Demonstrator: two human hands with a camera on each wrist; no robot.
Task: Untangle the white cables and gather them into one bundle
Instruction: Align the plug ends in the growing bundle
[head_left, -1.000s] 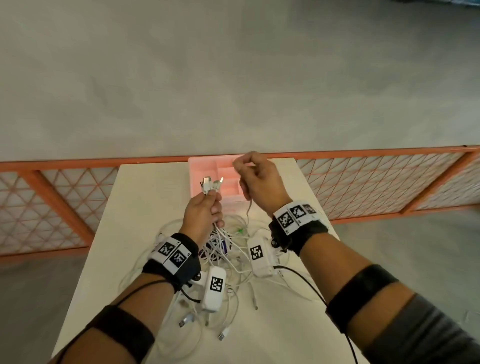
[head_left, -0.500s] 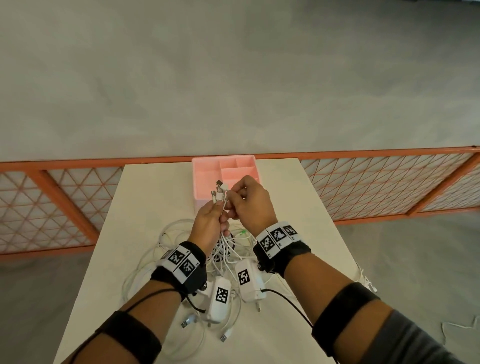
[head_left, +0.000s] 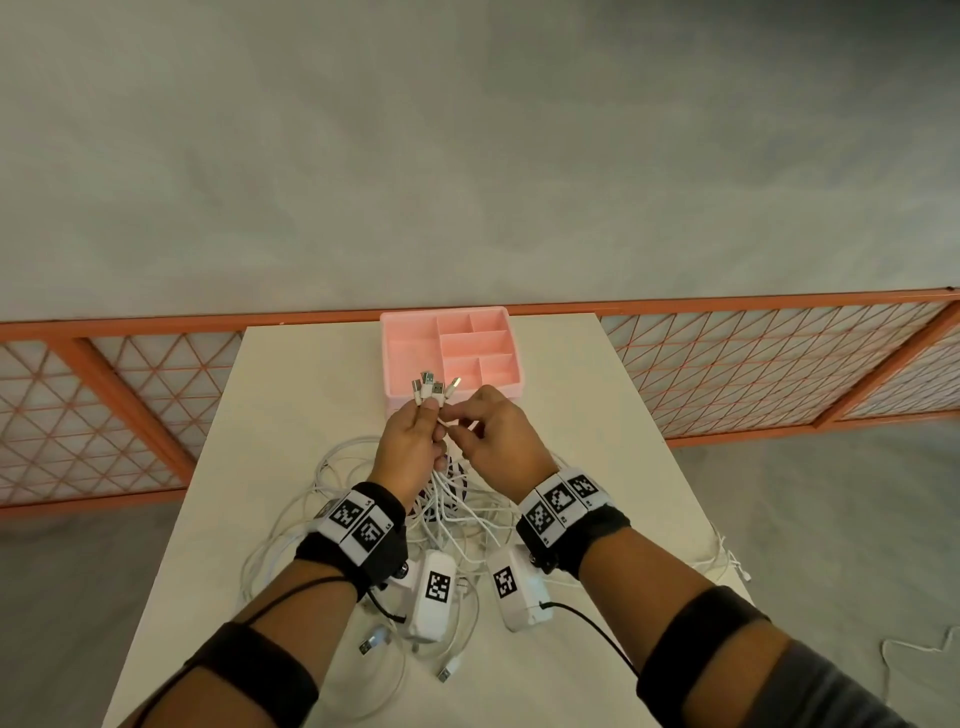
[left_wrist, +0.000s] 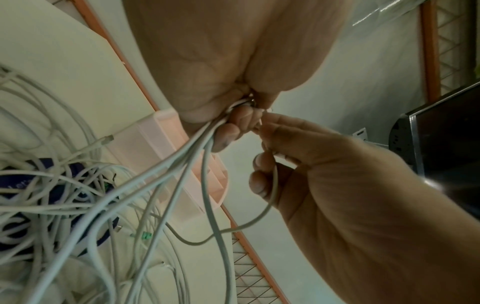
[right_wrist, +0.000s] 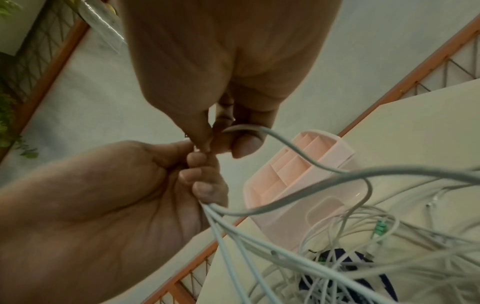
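A tangle of white cables (head_left: 441, 514) lies on the table between my forearms. My left hand (head_left: 410, 441) grips several cable ends raised above the pile, their plugs (head_left: 434, 388) fanning out over its fingers. From that fist the strands (left_wrist: 182, 164) run down into the heap. My right hand (head_left: 493, 441) sits right beside the left, pinching one white cable (right_wrist: 285, 144) between thumb and forefinger at the left hand's fingertips. That cable (left_wrist: 270, 197) loops down under my right palm.
A pink divided tray (head_left: 449, 353) stands at the table's (head_left: 291, 415) far edge, just beyond my hands. Loose plugs (head_left: 371, 642) lie near the front. A dark blue object (right_wrist: 363, 259) is buried under the cables. An orange mesh fence (head_left: 779, 364) runs behind the table.
My right hand came down from above the tray and closed in on the left hand, bringing its cable end to the held bunch. Both hands sit slightly lower and nearer me.
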